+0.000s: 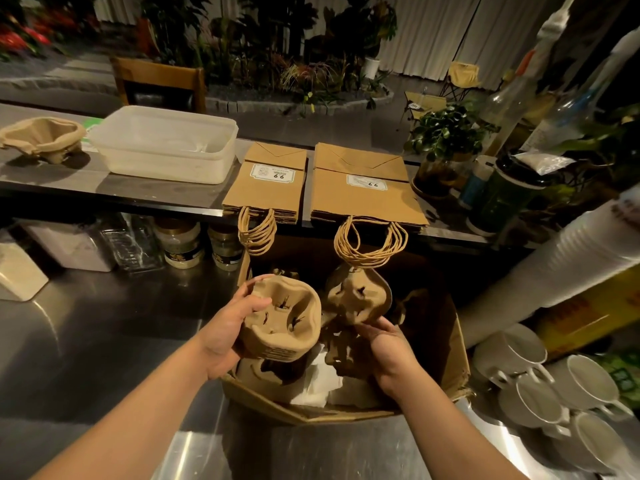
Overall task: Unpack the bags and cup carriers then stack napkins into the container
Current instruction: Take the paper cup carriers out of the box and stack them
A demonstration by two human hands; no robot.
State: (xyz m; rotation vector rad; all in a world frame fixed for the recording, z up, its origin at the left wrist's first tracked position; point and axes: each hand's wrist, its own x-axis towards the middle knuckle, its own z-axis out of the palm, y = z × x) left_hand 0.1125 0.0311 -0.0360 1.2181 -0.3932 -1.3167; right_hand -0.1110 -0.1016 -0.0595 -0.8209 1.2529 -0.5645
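Left hand (225,327) grips one carrier (282,320) and right hand (388,344) pinches another (356,299) – both above the box (453,355) (napkins (318,379) inside).

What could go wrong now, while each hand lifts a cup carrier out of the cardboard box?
The left hand pinches its cup carrier only at the rim, so the soft pulp may bend or tear. The right hand holds the second cup carrier close under the paper-bag handles; lifting it could snag them.
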